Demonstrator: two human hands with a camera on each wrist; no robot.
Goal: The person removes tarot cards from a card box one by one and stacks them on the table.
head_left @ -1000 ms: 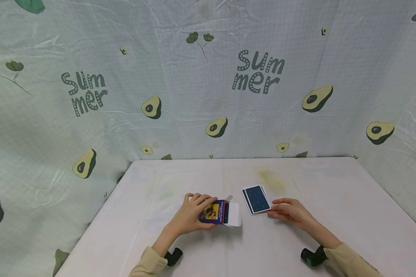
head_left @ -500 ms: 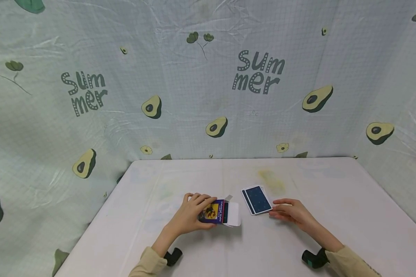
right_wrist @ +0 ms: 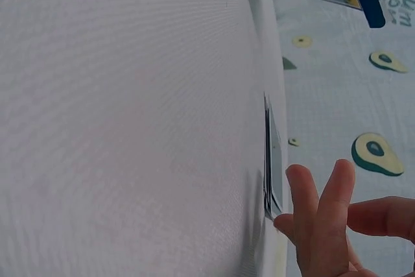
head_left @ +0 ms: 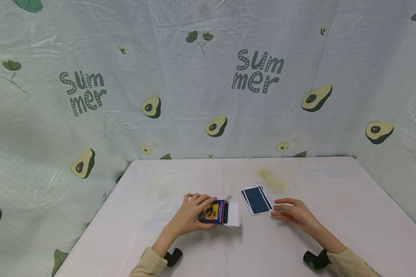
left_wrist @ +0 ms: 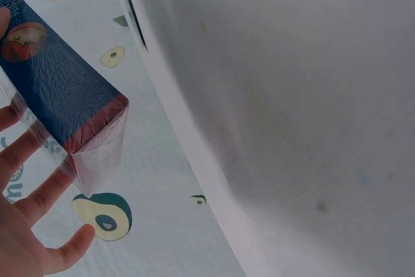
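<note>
Centrally, low in frame: left hand (head_left: 190,216) clamped on blue cardboard card box (head_left: 215,211), flap open; right hand (head_left: 292,212) fingers relaxed, apart, just right of small blue-backed card stack (head_left: 256,199).

Card box (head_left: 213,211) on table (head_left: 332,192), near front edge, left of centre; open flap (head_left: 234,214) points right. Left hand (head_left: 191,213) over box's left end, fingers round it. Small stack of cards (head_left: 256,200) flat on table, right of box and slightly behind it, apart from flap. Right hand (head_left: 294,212) on table just right of cards, fingertips (right_wrist: 285,222) beside stack's near right corner. Printed backdrop (head_left: 208,77) behind table and along both sides.
</note>
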